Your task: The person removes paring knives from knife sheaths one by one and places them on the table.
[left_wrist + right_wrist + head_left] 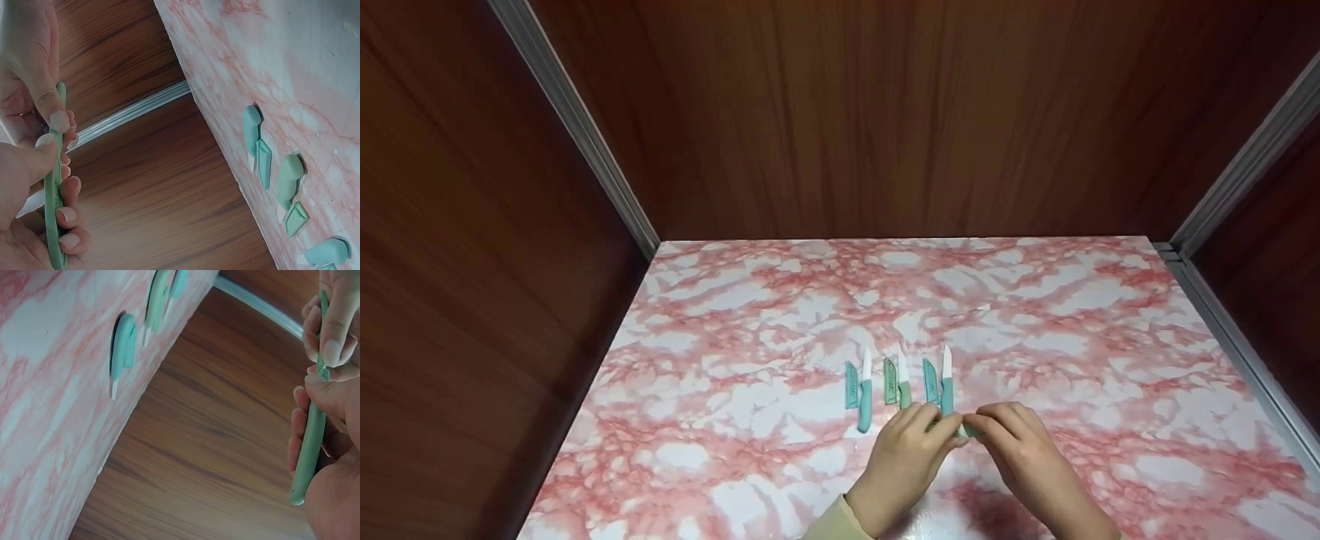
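Both hands meet above the near part of the table around a slim green paring knife (309, 450) and its green sheath (52, 202). My right hand (1027, 454) grips the rounded handle. The left hand (906, 454) holds the sheath end, thumb laid along it. No blade shows between them; fingers cover much of the join. Just beyond the hands lie a teal knife (865, 405), a light green knife (904, 391) and another teal knife (947, 390), white blades pointing away. Left of each is its sheath: teal (851, 386), green (891, 384) and teal (930, 379).
The table (720, 420) has a red and white marbled top. Dark wood panels (847, 120) rise behind it and at both sides, with metal strips (585, 135) at the corners.
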`<state>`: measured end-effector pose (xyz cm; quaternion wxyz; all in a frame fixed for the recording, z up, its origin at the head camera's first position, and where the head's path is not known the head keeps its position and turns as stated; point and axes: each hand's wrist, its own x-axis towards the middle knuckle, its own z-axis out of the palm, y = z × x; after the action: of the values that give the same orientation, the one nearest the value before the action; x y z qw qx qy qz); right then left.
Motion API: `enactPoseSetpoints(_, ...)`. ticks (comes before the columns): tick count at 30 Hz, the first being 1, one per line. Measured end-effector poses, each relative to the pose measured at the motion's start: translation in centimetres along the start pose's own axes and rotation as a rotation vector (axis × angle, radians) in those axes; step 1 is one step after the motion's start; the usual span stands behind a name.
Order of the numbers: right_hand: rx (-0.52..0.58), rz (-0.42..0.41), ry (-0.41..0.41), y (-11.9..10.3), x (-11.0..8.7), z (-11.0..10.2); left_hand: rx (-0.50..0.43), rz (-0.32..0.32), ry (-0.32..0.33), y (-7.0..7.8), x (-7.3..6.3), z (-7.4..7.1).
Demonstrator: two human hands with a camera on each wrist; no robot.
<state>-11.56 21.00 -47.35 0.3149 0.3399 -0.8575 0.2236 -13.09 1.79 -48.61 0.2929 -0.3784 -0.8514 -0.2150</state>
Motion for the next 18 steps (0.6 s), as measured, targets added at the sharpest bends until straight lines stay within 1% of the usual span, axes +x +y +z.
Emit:
enactPoseSetpoints(11, 0.0, 0.002, 0.002, 0.01, 0.05, -0.08, -0.006, -0.011, -0.002, 0.04, -0.02, 0.01)
enactPoseSetpoints(18, 0.002, -0.008, -0.002, 0.07, 0.1, -0.23, -0.006, -0.005, -0.004, 0.0, -0.03, -0.15)
